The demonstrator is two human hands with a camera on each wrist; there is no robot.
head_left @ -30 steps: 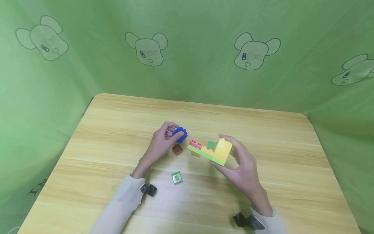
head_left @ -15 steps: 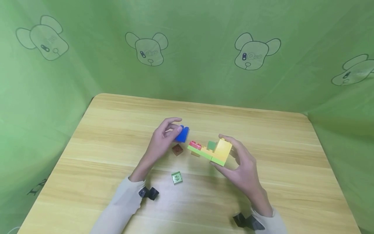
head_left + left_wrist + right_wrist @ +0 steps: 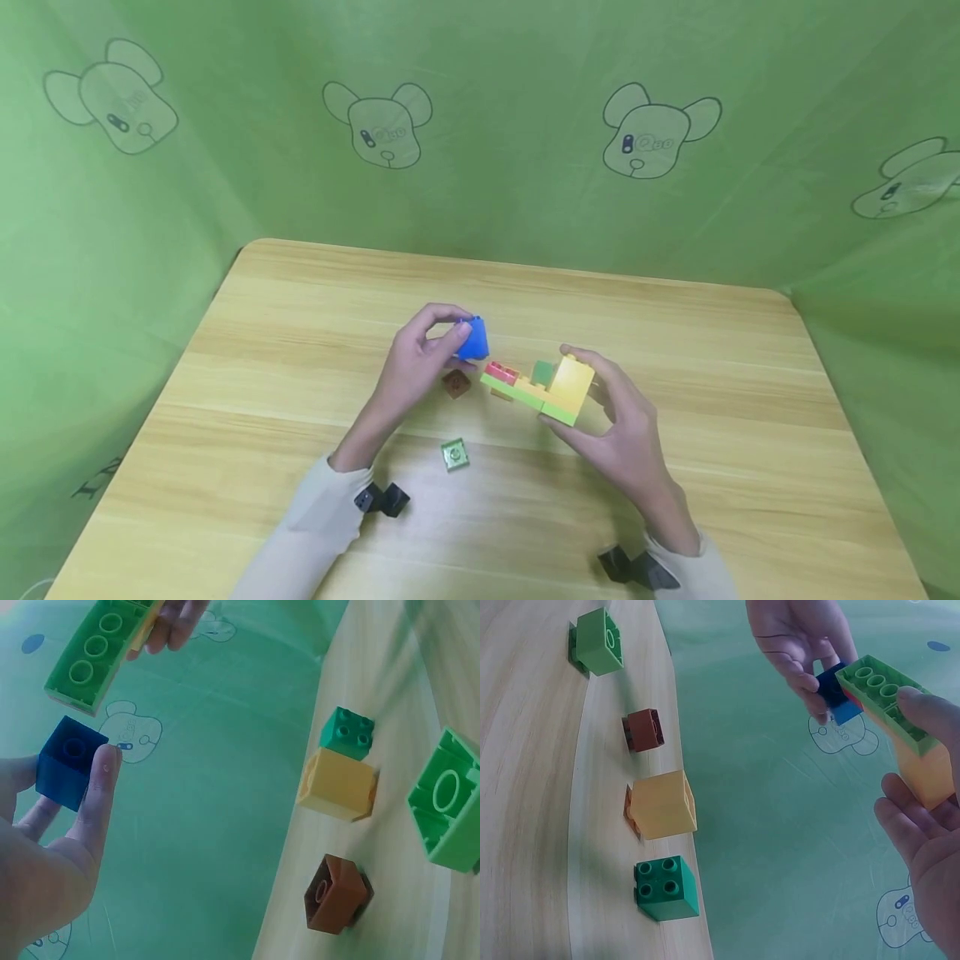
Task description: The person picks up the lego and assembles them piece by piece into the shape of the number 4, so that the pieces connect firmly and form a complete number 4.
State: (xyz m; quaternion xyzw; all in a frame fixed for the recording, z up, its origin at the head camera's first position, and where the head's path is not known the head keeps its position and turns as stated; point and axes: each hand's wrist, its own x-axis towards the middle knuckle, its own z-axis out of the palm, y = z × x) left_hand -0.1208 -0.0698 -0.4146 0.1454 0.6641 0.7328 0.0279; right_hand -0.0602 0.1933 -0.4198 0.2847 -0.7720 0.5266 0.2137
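Note:
My left hand [image 3: 408, 358] pinches a blue building brick [image 3: 475, 342] between thumb and fingers, its studs pointing up. With thumb below and fingers on top, my right hand [image 3: 630, 437] grips a built block model [image 3: 572, 386] by its tall yellow end. Light green bricks [image 3: 95, 646] form the model's underside, and a red brick [image 3: 501, 372] sits at its left end. In the head view the blue brick is just above and left of that red end. The right wrist view has the two close together; whether they touch, I cannot tell.
Loose bricks lie on the wooden table [image 3: 262, 400]: a brown one [image 3: 456, 383], a light green one [image 3: 454, 455], a dark green one [image 3: 543, 372] and a yellow one [image 3: 337, 784], mostly hidden by the model in the head view. A green curtain [image 3: 510, 208] surrounds the table.
The left fingers have turned the blue brick so its studs now face up, and moved it slightly right toward the model. My right hand and the model have stayed in place.

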